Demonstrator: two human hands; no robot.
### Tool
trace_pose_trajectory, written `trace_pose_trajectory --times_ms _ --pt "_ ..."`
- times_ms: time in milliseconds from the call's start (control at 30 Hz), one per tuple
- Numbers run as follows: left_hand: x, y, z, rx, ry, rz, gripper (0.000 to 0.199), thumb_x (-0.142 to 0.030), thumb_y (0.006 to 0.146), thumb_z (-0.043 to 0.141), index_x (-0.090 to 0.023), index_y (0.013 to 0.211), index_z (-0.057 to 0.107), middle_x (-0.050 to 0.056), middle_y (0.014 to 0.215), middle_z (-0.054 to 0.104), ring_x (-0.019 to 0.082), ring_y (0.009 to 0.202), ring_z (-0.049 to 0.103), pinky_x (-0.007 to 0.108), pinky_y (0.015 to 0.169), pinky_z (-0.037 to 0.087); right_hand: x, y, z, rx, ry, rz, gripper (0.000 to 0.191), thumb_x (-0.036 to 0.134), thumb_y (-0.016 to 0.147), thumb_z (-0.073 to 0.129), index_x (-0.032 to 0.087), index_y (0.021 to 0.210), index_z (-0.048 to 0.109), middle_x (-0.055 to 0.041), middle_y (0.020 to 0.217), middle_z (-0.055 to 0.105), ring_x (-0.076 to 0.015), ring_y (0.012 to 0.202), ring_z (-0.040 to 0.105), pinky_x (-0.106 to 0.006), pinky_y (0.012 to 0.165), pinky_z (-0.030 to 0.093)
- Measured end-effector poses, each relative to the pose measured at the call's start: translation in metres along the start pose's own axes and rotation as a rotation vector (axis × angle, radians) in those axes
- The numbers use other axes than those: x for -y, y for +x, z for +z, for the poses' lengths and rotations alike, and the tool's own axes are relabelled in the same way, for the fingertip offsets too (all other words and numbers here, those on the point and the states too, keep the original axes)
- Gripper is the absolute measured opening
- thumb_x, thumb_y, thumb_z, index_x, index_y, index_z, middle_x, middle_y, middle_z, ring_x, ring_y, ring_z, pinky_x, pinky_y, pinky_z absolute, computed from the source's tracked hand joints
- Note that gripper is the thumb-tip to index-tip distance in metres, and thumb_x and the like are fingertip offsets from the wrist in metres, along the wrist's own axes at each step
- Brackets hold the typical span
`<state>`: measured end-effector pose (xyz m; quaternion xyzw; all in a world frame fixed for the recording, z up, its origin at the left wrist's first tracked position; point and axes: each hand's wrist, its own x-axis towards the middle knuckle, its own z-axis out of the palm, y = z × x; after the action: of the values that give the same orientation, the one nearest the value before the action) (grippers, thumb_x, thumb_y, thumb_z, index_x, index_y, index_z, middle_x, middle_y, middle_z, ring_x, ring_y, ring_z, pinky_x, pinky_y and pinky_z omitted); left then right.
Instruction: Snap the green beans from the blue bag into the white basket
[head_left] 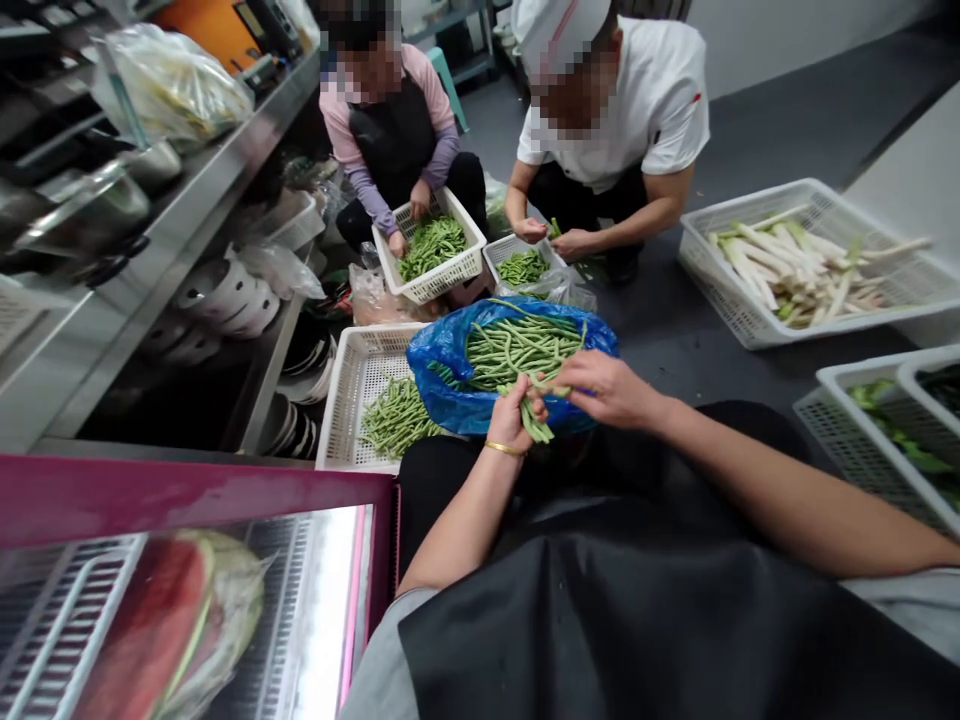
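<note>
My left hand (513,418) is closed around a small bunch of green beans (537,428), whose ends stick out below the fingers. Close beside it, my right hand (606,388) pinches at the upper end of the bunch, apparently on a bean. Both hands are over the near edge of a blue plastic bag (442,350), which lies open and full of long green beans (517,345). Left of the bag, a white basket (335,400) holds shorter bean pieces (397,418).
Two people crouch opposite, working over baskets of beans (431,250). A basket of white-stemmed vegetables (795,265) stands at right, with crates of greens (900,430) nearer. A steel counter (187,200) runs along the left. A glass-topped fridge (322,600) with cut watermelon (150,610) is at near left.
</note>
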<state>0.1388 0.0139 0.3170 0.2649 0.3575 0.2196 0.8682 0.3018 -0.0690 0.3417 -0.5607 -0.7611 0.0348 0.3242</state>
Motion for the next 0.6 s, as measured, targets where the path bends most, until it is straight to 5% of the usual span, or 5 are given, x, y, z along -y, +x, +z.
trace_pose_trajectory --times_ms 133,233,500,600 --pt "0.0 0.01 -0.015 -0.077 -0.053 0.147 0.023 -0.022 0.073 0.072 -0.013 0.091 0.06 0.001 0.062 0.064 0.003 0.04 0.041 0.015 0.04 0.03 0.008 -0.028 0.055 0.067 0.1 0.107 0.024 0.028 0.091 0.047 0.017 0.085 0.068 -0.008 0.078 0.066 -0.0205 0.079 0.059 -0.034 0.077 0.041" --pt "0.003 0.01 -0.027 -0.108 -0.012 0.153 0.025 -0.019 0.069 0.073 -0.014 0.089 0.058 0.003 0.067 0.067 0.005 0.044 0.047 0.015 0.04 0.031 0.007 -0.035 0.077 0.085 0.307 0.291 0.026 0.034 0.089 0.048 0.017 0.084 0.067 -0.0066 0.079 0.068 -0.0185 0.074 0.06 -0.031 0.072 0.042" --pt "0.005 0.002 -0.026 -0.052 0.022 0.261 0.033 -0.026 0.065 0.078 -0.013 0.091 0.063 0.007 0.081 0.07 0.007 0.054 0.053 0.018 0.044 0.034 0.014 -0.014 0.059 0.119 0.606 0.589 0.031 0.038 0.083 0.049 0.019 0.059 0.053 0.0013 0.054 0.052 -0.0128 0.055 0.047 -0.027 0.057 0.036" --pt "0.004 0.001 -0.025 0.018 -0.086 0.174 0.027 -0.03 0.069 0.075 -0.014 0.086 0.063 0.004 0.072 0.067 0.006 0.049 0.048 0.018 0.043 0.032 0.02 -0.008 0.043 0.047 0.924 0.521 0.031 0.04 0.082 0.051 0.019 0.059 0.053 0.0013 0.052 0.051 -0.0132 0.054 0.048 -0.029 0.061 0.042"
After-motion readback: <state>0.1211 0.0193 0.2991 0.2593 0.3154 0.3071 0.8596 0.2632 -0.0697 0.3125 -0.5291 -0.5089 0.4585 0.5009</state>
